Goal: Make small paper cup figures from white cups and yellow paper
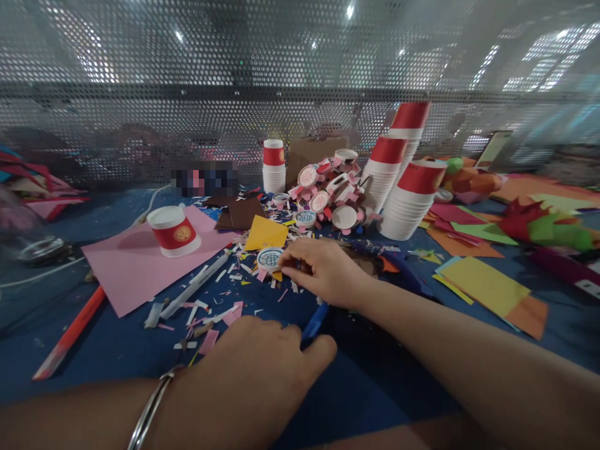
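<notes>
My right hand (323,270) reaches forward over the blue table (117,350), its fingertips pinched on a small round white cup bottom (270,258) with a blue print, which lies on a yellow paper scrap. My left hand (255,381), with a metal bangle on the wrist, rests closed near the front edge, and a blue handle (315,321) sticks out of its fingers. A yellow paper square (266,234) lies just beyond the cut disc.
An upside-down red-and-white cup (172,231) sits on a pink sheet (135,262). Stacks of paper cups (403,181) and a heap of cut cup pieces (328,194) stand behind. Coloured paper sheets (487,284) lie right, paper snippets everywhere, a white pen (197,289) and an orange pencil (70,337) left.
</notes>
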Tool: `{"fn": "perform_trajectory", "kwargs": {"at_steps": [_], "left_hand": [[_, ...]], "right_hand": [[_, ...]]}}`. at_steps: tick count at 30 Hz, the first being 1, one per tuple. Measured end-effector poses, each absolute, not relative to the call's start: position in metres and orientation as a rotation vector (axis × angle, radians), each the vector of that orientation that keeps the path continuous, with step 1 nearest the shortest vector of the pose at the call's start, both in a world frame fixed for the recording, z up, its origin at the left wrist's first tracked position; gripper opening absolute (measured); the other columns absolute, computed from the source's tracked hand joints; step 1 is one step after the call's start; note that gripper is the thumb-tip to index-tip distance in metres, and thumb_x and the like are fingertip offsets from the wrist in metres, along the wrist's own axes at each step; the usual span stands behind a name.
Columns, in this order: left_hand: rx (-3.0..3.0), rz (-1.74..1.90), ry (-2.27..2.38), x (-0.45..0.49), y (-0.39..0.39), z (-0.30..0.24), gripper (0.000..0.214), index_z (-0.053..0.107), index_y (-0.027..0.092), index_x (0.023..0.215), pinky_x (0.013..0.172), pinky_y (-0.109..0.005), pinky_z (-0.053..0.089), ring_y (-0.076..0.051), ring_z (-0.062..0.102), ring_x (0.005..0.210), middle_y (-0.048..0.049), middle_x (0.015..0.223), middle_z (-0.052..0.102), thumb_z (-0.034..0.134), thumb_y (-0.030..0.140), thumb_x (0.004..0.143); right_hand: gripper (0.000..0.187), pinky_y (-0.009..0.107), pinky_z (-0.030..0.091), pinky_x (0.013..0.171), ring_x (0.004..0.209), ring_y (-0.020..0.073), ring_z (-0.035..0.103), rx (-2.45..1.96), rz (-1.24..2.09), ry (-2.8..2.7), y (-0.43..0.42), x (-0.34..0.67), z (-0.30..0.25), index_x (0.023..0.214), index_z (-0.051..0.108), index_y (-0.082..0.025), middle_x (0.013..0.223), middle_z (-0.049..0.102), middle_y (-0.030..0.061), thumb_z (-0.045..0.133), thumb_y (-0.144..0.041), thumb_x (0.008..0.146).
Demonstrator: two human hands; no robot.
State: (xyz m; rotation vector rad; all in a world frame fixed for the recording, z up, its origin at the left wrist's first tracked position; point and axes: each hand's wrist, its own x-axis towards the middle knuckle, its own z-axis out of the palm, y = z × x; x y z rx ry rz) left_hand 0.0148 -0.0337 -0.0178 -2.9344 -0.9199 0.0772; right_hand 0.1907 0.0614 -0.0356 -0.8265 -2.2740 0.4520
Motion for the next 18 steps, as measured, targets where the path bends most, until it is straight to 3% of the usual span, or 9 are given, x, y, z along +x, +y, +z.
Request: {"fn": "perform_trajectory", "kwargs": {"at_steps": [9, 14, 18], "left_hand": [[-2.943, 0.101, -0.933, 0.019, -0.032, -0.013, 0.030, 0.060, 0.025, 0.097, 0.047, -0.033, 0.042, -0.025, 0.066, 0.051, -0.0020, 0.070, 0.072, 0.058, 0.003, 0.078], [-2.927, 0.048, -0.957, 0.014, -0.028, -0.020, 0.022, 0.062, 0.027, 0.097, 0.047, -0.032, 0.039, -0.026, 0.068, 0.054, -0.0015, 0.071, 0.072, 0.062, 0.009, 0.085], [-2.952, 0.009, -0.943, 0.009, -0.024, -0.024, 0.027, 0.064, 0.028, 0.098, 0.051, -0.034, 0.041, -0.025, 0.069, 0.056, -0.0007, 0.074, 0.073, 0.062, 0.006, 0.082]], "right_hand": [[0.015, 0.033, 0.054, 0.083, 0.094, 0.0189, 0.066, -0.638, 0.274, -2.208, 0.049, 0.197, -0.030, 0.101, 0.068, -0.020, 0.099, 0.071, 0.0074, 0.057, -0.013, 0.096], [0.016, 0.032, 0.055, 0.080, 0.092, 0.0183, 0.066, -0.623, 0.303, -2.175, 0.048, 0.198, -0.028, 0.102, 0.069, -0.019, 0.097, 0.070, 0.0072, 0.058, -0.010, 0.096], [0.016, 0.032, 0.055, 0.080, 0.092, 0.0177, 0.067, -0.630, 0.333, -2.138, 0.049, 0.201, -0.027, 0.103, 0.069, -0.021, 0.098, 0.070, 0.0065, 0.058, -0.011, 0.096]]}}
